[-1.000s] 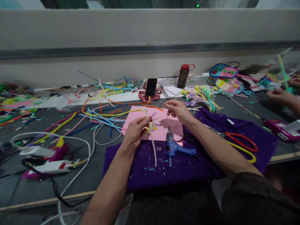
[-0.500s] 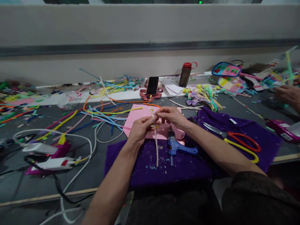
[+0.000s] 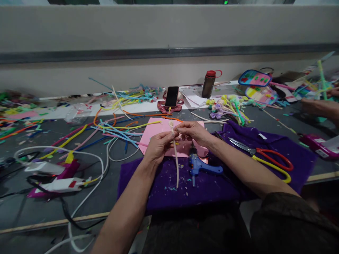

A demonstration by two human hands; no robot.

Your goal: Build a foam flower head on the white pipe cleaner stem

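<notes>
Counter (image 3: 39,197): grey, spans the full width of the frame, strewn with coloured craft stems at centre left.
Purple cloth (image 3: 212,190): lower centre to right, speckled with scraps.
Pink sheet (image 3: 156,132): centre, its near edge on the cloth.
Left hand (image 3: 158,146): centre, over the pink sheet, fingers pinched together on the cream stem just under its knotted top.
Right hand (image 3: 194,131): right of centre, fingertips closed on the knotted top of the same stem, nearly touching the left hand.
Scissors (image 3: 265,159): red and yellow handles, right, on the cloth.
Glue gun (image 3: 200,167): blue, lying on the cloth just below the right hand.
Cream stem (image 3: 176,165): held between both hands, hanging straight down to the cloth at centre.
Bottle (image 3: 208,84): dark with red cap, upright, upper centre right.
Phone (image 3: 172,96): propped upright, upper centre, left of the bottle.
Another person's hand (image 3: 317,106): right edge.
</notes>
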